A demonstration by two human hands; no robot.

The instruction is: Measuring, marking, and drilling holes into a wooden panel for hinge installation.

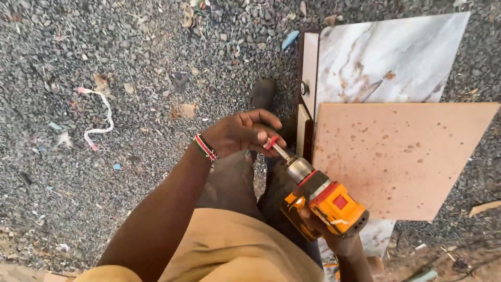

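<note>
Gravel ground (104,62), littered with scraps, lies beneath you. Nearest you, your right hand (334,237) wraps its grip around the orange cordless drill (326,203), which is angled up and to the left. Your left hand (242,133) pinches the red-collared bit (271,143) at the chuck tip. Just beyond, a tan board (396,156) overlaps a marble-patterned panel (386,57).

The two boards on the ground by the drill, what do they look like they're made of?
The tan board looks like matte fibreboard or plywood: flat, uniform and speckled with dark spots. The marbled panel beneath it looks like glossy laminate, white with brown veins, though real stone cannot be ruled out.
</note>
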